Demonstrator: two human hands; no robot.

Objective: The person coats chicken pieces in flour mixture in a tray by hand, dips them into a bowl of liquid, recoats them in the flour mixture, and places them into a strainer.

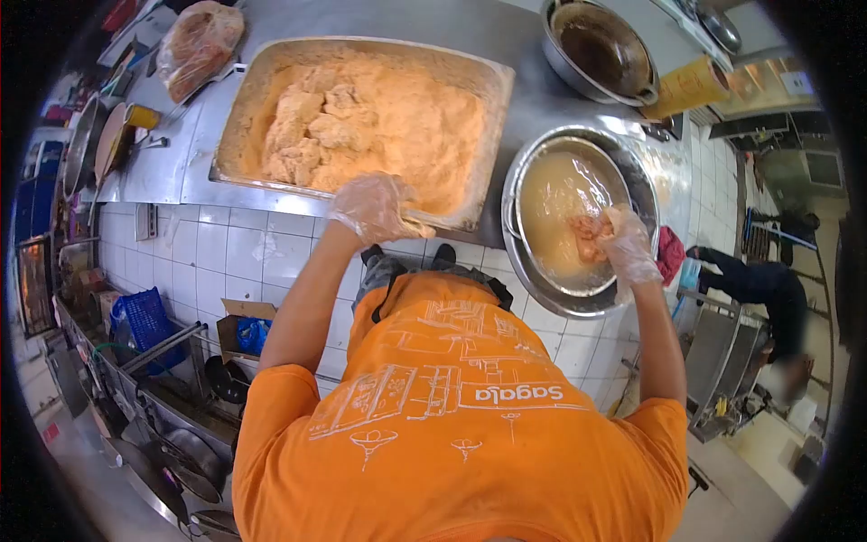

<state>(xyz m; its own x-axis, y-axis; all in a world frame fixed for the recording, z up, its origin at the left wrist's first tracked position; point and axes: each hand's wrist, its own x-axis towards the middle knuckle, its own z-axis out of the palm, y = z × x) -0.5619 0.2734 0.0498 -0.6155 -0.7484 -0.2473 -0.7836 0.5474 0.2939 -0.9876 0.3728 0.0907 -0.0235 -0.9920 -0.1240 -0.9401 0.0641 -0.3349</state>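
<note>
A deep metal tray point(498, 117) holds orange-tinted flour point(424, 108), with coated lumps point(316, 126) on its left side. At the near rim of the tray is my left hand point(368, 210), in a clear plastic glove, its fingers closed round the rim. To the right, a round metal bowl of cloudy liquid point(553, 194) sits inside a larger metal basin point(519, 271). My right hand point(629, 248), also gloved, is at the bowl's right side, its fingers closed on a pinkish piece of raw meat point(589, 237) at the liquid's surface.
Behind the basin stands a dark-stained pot point(601, 50), with a yellow container point(691, 88) beside it. A plastic bag of meat point(200, 50) lies at the back left. Another person point(768, 294) is at the far right. A blue crate point(144, 325) stands at lower left.
</note>
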